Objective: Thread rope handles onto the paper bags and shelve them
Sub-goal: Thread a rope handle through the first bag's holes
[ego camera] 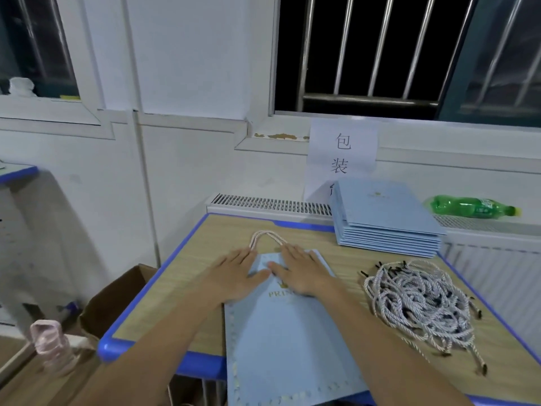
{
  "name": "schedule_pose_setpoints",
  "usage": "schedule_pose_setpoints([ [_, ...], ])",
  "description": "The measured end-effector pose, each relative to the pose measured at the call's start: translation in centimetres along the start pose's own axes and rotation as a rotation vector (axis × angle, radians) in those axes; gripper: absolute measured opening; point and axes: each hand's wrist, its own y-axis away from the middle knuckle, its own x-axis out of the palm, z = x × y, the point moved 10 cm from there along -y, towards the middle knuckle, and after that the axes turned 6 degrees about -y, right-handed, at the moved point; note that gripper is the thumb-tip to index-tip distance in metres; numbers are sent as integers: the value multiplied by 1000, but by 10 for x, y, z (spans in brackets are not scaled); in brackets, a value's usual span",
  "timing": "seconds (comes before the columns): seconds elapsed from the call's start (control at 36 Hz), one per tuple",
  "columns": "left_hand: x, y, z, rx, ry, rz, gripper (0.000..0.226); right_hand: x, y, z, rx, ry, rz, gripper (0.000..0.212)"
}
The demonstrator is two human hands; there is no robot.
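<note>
A light blue paper bag [289,326] is lying flat on the desk [187,259], with its lower end hanging a little over the near edge of the desk. A rope handle [267,236] is already sticking out from the far end of this bag. The left hand [240,271] and the right hand [301,269] are both pressing flat on the far part of the bag, with fingers stretched out and grasping nothing; the thumbs are almost meeting.

To the right of the bag, a tangled heap of loose ropes [421,300] is waiting. Beyond the bag and to the right, a stack of flat bags [386,218] is sitting against the wall side, and I am seeing no handles on them.

So I am judging that this bag is nearly finished and is being flattened, but shelving it is not yet done. Most of the work is remaining: the whole stack needs threading. No shelf is showing in the view.
</note>
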Motion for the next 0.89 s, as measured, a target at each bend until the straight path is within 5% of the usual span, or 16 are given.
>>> schedule_pose_setpoints([
  [0.17,5,6,-1,12,-34,-74,77,-3,7,2,-40,-111,-95,67],
  [0.28,0,8,0,31,-33,-88,98,-26,23,-2,-99,-483,-200,50],
  [0.36,-18,18,10,-22,-49,-166,121,-46,42,-20,-29,-444,-299,48],
  [0.42,-38,27,22,-108,-110,-297,107,-54,56,-34,41,-258,-335,46],
  [0.5,-79,62,21,-150,-214,-590,48,-62,81,-52,125,-28,-305,38],
  [0.64,-32,84,37,-200,-150,19,57,-53,114,-57,161,-69,-114,56],
  [0.75,-15,79,33,-159,148,118,58,-49,108,-41,141,-187,-90,63],
  [0.89,-31,69,31,-121,536,116,18,-63,98,-40,154,-589,-143,36],
])
